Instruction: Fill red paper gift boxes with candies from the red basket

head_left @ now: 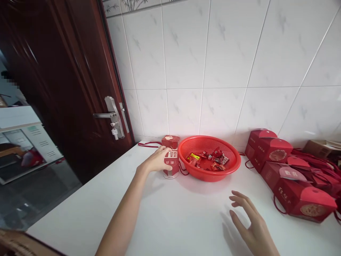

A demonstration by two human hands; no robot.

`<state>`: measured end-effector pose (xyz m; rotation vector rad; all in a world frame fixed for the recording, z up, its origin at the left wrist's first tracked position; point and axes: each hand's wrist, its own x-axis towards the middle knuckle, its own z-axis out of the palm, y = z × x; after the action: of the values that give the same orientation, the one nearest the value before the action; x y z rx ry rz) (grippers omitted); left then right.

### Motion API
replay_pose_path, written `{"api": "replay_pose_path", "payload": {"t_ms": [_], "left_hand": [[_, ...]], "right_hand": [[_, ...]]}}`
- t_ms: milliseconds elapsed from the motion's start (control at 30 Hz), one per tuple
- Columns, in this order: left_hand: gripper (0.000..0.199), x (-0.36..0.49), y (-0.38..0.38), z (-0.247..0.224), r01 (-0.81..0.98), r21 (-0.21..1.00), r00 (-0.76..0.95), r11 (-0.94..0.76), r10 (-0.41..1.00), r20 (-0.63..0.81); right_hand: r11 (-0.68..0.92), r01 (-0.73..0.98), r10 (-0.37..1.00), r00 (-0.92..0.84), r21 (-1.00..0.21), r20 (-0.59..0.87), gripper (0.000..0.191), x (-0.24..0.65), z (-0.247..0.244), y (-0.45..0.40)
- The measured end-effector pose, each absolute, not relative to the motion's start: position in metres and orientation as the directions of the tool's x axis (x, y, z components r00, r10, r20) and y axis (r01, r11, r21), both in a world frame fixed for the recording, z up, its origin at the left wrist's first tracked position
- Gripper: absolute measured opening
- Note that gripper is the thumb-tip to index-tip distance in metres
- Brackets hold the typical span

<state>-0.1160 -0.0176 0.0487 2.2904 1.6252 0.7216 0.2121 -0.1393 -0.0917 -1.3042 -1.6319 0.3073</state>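
Observation:
My left hand [159, 160] reaches forward to a small red paper box with white lettering [172, 170]. Its thumb and fingers curve around the near side and top of that box, which stands upright on the white table. Just behind it is another red box [170, 141], partly covered. Immediately to the right stands a red plastic colander [207, 175] with several wrapped candies [217, 161] in it. My right hand [249, 220] hovers over the table in front of the colander, fingers apart and holding nothing.
Red gift boxes [287, 188] with cords are piled along the right side, beside flat red packaging and a cardboard box [323, 151]. A tiled wall [183, 113] backs the white table [181, 217]. The dark door [71, 78] stands at the left.

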Motion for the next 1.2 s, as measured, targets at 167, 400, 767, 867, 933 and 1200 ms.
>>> {"api": "replay_pose_path", "payload": {"t_ms": [167, 400, 767, 867, 933, 1200], "left_hand": [[0.039, -0.134, -0.007, 0.034, 0.908, 0.387, 0.16, -0.164, 0.986, 0.042], [0.03, -0.136, 0.008, 0.019, 0.874, 0.428, 0.16, -0.229, 0.968, 0.192], [0.027, -0.125, -0.038, 0.081, 0.604, 0.655, 0.232, -0.455, 0.886, 0.401], [0.015, -0.082, -0.064, 0.085, 0.493, 0.626, 0.622, -0.604, 0.748, 0.231], [0.012, -0.049, -0.077, 0.076, 0.44, 0.573, 0.785, -0.691, 0.606, 0.129], [0.044, -0.015, -0.092, 0.053, 0.47, 0.507, 0.829, -0.723, 0.558, 0.027]], "right_hand": [[0.423, 0.623, 0.858, -0.042, -0.658, 0.511, 0.023, 0.215, -0.097, -0.138], [0.378, 0.643, 0.899, -0.082, -0.666, 0.431, 0.024, 0.221, -0.096, -0.135], [0.446, 0.614, 0.855, -0.078, -0.651, 0.512, 0.019, 0.219, -0.083, -0.128], [0.442, 0.534, 0.879, -0.097, -0.721, 0.467, 0.024, 0.212, -0.069, -0.125], [0.413, 0.435, 0.909, -0.147, -0.8, 0.39, 0.033, 0.207, -0.058, -0.124], [0.315, 0.123, 0.937, -0.195, -0.941, 0.289, 0.039, 0.198, -0.038, -0.127]]}}
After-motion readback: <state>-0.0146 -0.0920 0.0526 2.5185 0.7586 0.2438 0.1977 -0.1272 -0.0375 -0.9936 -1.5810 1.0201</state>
